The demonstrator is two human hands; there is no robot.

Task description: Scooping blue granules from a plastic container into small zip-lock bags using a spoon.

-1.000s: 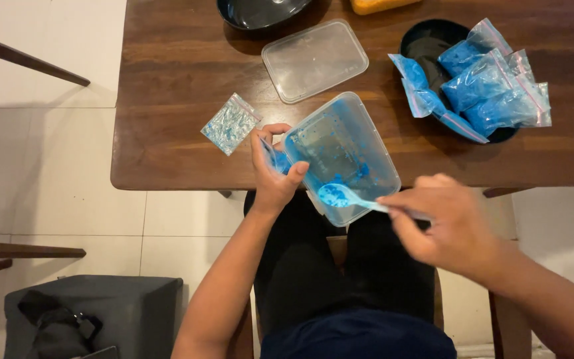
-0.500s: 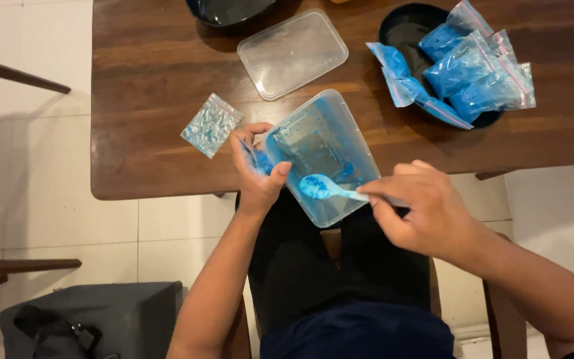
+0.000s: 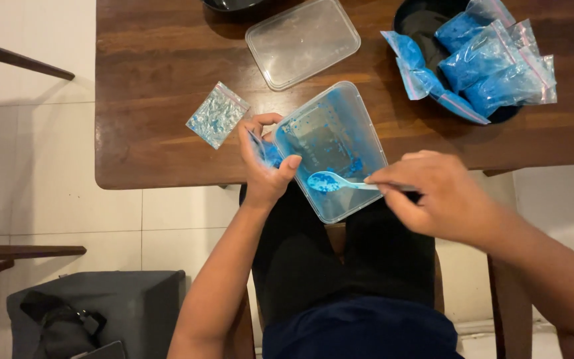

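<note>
- The left hand has its fingers clamped on a small plastic bag with blue powder, pressed against the edge of the clear plastic container.
- The container, smeared blue inside, overhangs the near edge of the wooden counter.
- The right hand has its fingers pinched together on the handle of a plastic spoon; its bowl, loaded with blue powder, sits over the container.
- An empty zip bag lies left, a clear lid behind, and filled blue bags rest on a black bowl.
</note>
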